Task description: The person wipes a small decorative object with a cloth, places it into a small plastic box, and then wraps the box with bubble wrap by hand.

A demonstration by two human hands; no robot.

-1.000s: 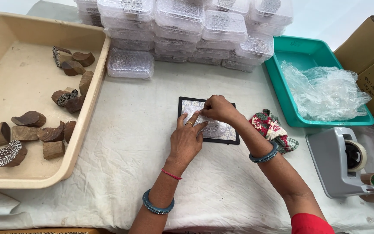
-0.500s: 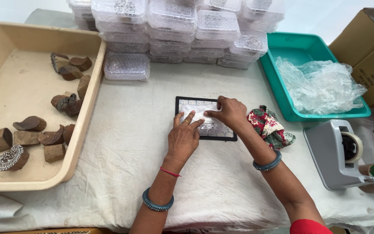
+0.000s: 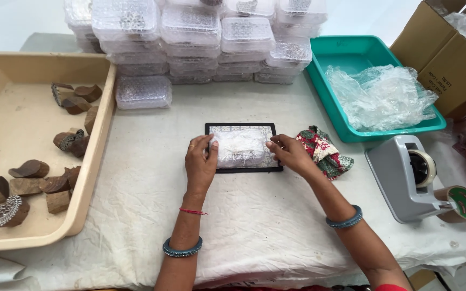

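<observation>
Bright, even daylight; soft faint shadows; glare at top edge; sharp focus; slight wide-angle edge distortion.

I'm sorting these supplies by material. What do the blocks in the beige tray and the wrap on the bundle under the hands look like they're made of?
The blocks look like carved brown wood, matte with visible grain. The bundle's wrap looks like thin clear plastic film, crinkled and glossy.

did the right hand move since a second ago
Yes. The right hand was on top of the black tray, near its upper middle; it has slid off to the tray's right edge, toward the patterned cloth.
</observation>
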